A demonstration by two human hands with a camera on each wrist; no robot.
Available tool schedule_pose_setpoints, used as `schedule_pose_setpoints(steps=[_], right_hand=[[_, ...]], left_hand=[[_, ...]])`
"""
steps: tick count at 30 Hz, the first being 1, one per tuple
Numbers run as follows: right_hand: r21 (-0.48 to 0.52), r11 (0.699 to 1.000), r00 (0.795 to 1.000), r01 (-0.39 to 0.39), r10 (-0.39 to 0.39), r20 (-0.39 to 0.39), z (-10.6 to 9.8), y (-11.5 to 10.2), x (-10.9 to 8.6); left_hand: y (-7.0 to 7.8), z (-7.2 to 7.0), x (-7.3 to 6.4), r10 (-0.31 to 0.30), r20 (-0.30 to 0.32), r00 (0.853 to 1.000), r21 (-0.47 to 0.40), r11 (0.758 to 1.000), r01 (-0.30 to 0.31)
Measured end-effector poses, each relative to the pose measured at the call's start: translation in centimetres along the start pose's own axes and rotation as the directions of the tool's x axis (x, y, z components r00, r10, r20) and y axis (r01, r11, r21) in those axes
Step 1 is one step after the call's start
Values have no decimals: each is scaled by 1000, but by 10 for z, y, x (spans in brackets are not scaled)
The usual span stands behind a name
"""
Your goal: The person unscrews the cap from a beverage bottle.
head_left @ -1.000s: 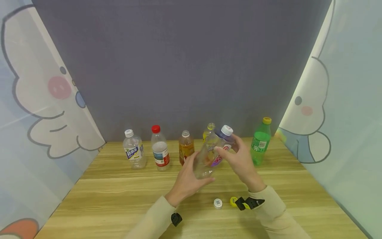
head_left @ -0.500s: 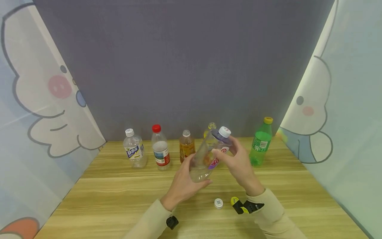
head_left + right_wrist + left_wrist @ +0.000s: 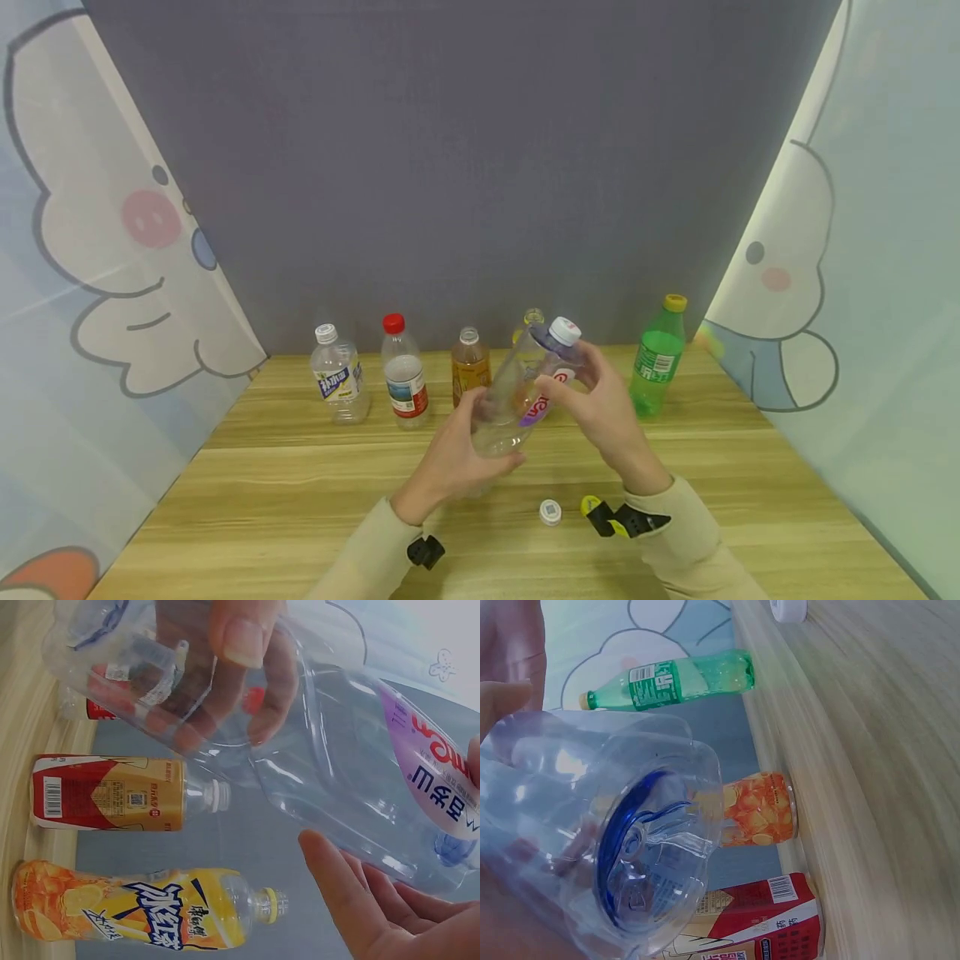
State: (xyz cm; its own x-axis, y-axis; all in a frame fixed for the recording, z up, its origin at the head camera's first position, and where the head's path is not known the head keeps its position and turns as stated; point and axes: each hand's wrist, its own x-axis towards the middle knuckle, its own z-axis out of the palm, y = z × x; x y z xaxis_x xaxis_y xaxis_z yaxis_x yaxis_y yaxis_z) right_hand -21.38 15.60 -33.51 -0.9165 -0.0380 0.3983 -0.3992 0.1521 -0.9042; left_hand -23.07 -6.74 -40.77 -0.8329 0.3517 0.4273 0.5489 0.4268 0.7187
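Both hands hold one large clear plastic bottle (image 3: 504, 408) with a white cap and a pink and purple label, tilted above the table with its cap up and to the right. Near its base the left hand (image 3: 456, 454) grips it, fingers behind and thumb in front. Higher up, by the label and shoulder, the right hand (image 3: 600, 408) holds it between thumb and fingers. In the right wrist view, the left fingers (image 3: 274, 690) show through the clear wall. The left wrist view looks at the base of the bottle (image 3: 652, 840).
Along the back stand a small clear bottle (image 3: 341, 383), a red-capped bottle (image 3: 405, 387), an uncapped red and gold bottle (image 3: 112, 791), an uncapped yellow tea bottle (image 3: 135, 904) and a green bottle (image 3: 658, 358). A white cap (image 3: 550, 512) and a yellow cap (image 3: 590, 504) lie in front.
The bottle has shifted slightly left and down with both hands since one second ago. Over the last half second it has hardly moved, while the left wrist has moved a little left.
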Motion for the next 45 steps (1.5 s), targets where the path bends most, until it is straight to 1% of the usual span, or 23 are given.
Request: schedule_pose_setpoints(steps=[5,11,13,17,19,23,26,30,37,41,45], right_hand=[[-30,1000,1000,-1,0,-1,-4,-1,-1],[-15,1000,1000,25,-25,6,-9,-5,0],[-20,999,999,49,-49,7,-11,-4,0],[-50,992,993,114,-116,-26,-16,-4,1],[-60,987,987,149,-153,-54,-19,-5,1],[-43,978,974,204,-207,-96,-23,-6,2],[-52,972,964,230,-235,-128,-25,-8,3],[-75,970,958,230,-239,-157,-28,-9,3],[-163,967,962,194,-221,-161,-29,-8,3],[-178,970,967,167,-197,-163,-30,-6,3],[-192,972,971,136,-169,-170,-31,-7,3]], left_hand=[[0,-3,0,22,6,1000,-8,1000,-22],[1,-7,2,37,1,999,-17,999,-37],[1,-8,2,39,2,999,-10,999,-39],[2,-11,2,35,2,999,20,999,-35],[1,-12,2,32,4,999,38,999,-32],[-1,-14,3,40,2,999,67,997,-40],[-3,-16,3,59,2,998,86,995,-59],[-5,-17,5,81,9,997,133,988,-82],[-4,-17,5,108,10,994,227,968,-108],[-6,-17,5,136,11,991,280,950,-134],[-6,-16,5,158,15,987,315,937,-155]])
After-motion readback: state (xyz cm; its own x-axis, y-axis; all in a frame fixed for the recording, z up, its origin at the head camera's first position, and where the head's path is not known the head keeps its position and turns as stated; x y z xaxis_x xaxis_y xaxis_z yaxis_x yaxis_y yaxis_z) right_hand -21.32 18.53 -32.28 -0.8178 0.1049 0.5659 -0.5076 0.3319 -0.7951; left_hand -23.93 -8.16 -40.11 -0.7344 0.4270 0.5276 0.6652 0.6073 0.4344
